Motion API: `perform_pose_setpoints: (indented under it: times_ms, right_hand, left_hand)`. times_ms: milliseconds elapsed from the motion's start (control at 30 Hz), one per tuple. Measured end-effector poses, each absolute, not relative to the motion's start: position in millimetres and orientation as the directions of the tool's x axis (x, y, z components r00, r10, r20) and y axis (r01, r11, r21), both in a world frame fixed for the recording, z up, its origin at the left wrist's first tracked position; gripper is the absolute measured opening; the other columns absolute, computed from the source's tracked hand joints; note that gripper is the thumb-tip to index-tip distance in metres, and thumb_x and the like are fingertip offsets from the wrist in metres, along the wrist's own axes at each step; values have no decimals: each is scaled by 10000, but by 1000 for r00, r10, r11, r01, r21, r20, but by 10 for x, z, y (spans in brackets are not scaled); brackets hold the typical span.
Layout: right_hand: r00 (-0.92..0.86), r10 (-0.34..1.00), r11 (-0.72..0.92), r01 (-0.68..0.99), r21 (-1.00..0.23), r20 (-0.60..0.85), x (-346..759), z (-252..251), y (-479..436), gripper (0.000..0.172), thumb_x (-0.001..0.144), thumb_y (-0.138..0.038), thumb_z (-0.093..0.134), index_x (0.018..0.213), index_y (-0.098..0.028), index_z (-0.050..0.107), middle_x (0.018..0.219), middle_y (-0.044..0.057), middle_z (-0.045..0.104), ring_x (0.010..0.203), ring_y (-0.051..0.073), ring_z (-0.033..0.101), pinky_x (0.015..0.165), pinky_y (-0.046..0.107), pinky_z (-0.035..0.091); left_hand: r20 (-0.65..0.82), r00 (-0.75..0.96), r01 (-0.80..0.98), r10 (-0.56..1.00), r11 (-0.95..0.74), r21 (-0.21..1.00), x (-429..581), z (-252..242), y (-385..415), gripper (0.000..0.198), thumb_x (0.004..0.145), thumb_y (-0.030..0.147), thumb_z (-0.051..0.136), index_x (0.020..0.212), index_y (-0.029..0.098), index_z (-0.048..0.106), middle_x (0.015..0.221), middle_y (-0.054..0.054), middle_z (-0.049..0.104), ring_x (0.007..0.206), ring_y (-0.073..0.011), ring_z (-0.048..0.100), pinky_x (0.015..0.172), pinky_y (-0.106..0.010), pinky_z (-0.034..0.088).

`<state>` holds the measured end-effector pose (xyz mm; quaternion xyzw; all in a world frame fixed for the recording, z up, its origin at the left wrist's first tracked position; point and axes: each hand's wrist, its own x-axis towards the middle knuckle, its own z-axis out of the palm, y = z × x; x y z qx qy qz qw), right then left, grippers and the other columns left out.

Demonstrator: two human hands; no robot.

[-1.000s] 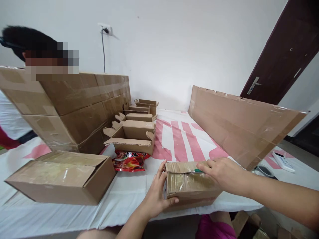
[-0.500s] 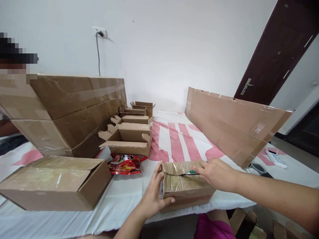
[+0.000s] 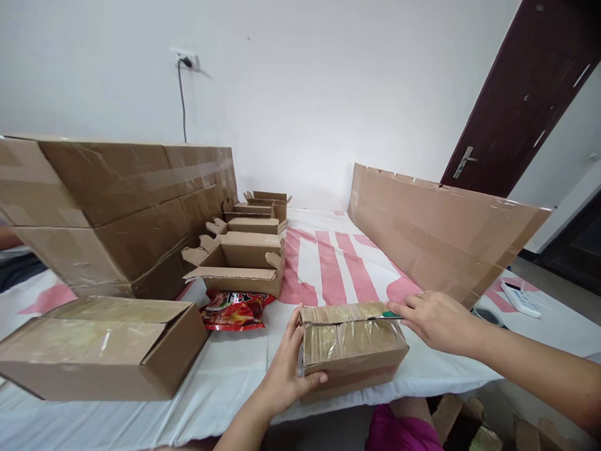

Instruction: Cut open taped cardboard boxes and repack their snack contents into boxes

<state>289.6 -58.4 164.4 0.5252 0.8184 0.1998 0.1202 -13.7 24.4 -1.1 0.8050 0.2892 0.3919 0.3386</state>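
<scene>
A small taped cardboard box (image 3: 352,347) lies at the near edge of the white cloth. My left hand (image 3: 286,369) grips its left end, thumb on the front face and fingers curled behind. My right hand (image 3: 434,319) is at the box's top right corner, fingers pinched on a small green-tipped tool (image 3: 390,314) that rests on the box's top seam. What kind of tool it is I cannot make out.
A closed long box (image 3: 103,347) lies at near left, with a red snack packet (image 3: 232,308) beside it. Several open small boxes (image 3: 239,263) run back toward the wall. A large taped carton (image 3: 117,207) stands left, a cardboard panel (image 3: 441,232) right. A remote (image 3: 519,299) lies far right.
My right hand has slid with the green-tipped tool from the middle of the box's top to its right corner. The person at far left has dropped out of view.
</scene>
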Motion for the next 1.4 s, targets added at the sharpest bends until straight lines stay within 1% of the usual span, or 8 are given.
perform_pose_setpoints:
  times_ms: [200,367,533,733,800,1000,1233,1400]
  right_hand:
    - [-370,927,349,911,218,60,3039,1535,-559,361,955,-279,448,1307,-284,527,920,29,693,771,189,661,627,294,393]
    - [-442,895,408,863,297,57,3079,1578,-545,353,949,-286,437,1272,-243,573,839,50,680,713,193,640,625,299,381]
    - [-389,921,383,885,265,-33,2975,1807,-515,252,925,-271,475,1124,-270,629,838,23,695,714,185,647,571,275,329]
    - [-384,921,376,839,394,-60,2818,1880,-477,259,929,-299,459,1116,-248,631,807,54,679,671,207,635,566,287,314]
    - [-389,920,379,843,381,-56,2833,1898,-467,263,933,-300,450,1118,-249,629,825,54,684,685,211,640,575,293,325]
    - [-427,904,419,878,231,-18,2840,2022,-447,286,949,-300,426,1165,-265,610,873,32,705,749,187,649,632,284,372]
    - [-448,891,443,825,351,-72,2416,1727,-324,329,940,-284,462,1250,-228,555,878,64,705,731,199,656,598,284,342]
    - [-458,880,472,807,356,-127,2370,1646,-264,272,933,-272,480,1179,-229,589,901,73,713,716,192,657,571,283,319]
  left_hand:
    - [419,561,202,714,-609,767,-144,-66,247,750,804,548,633,1454,301,351,1615,-67,-132,1470,-401,57,1160,-564,199]
    - [418,572,191,706,-610,769,-159,-70,242,728,806,542,636,1444,311,371,1608,-43,-184,1469,-409,27,1165,-547,205]
    - [400,573,195,715,-593,782,-159,-45,244,764,792,565,642,1452,319,345,1608,-42,-184,1469,-400,63,1170,-544,191]
    - [411,547,220,730,-598,771,-171,-48,261,783,777,601,633,1444,297,358,1614,-72,-146,1464,-405,108,1161,-557,208]
    - [413,541,231,733,-601,765,-176,-47,264,784,779,602,630,1447,299,353,1614,-78,-138,1462,-405,123,1157,-561,218]
    - [423,546,232,723,-616,753,-174,-35,260,788,779,593,635,1451,295,352,1617,-89,-114,1457,-408,143,1150,-558,238]
    - [432,545,227,719,-622,749,-175,-36,259,788,777,602,631,1445,286,357,1615,-91,-126,1465,-410,88,1155,-558,225]
    - [423,558,225,714,-620,752,-181,7,253,793,765,594,651,1435,282,364,1612,-98,-138,1468,-408,60,1163,-546,215]
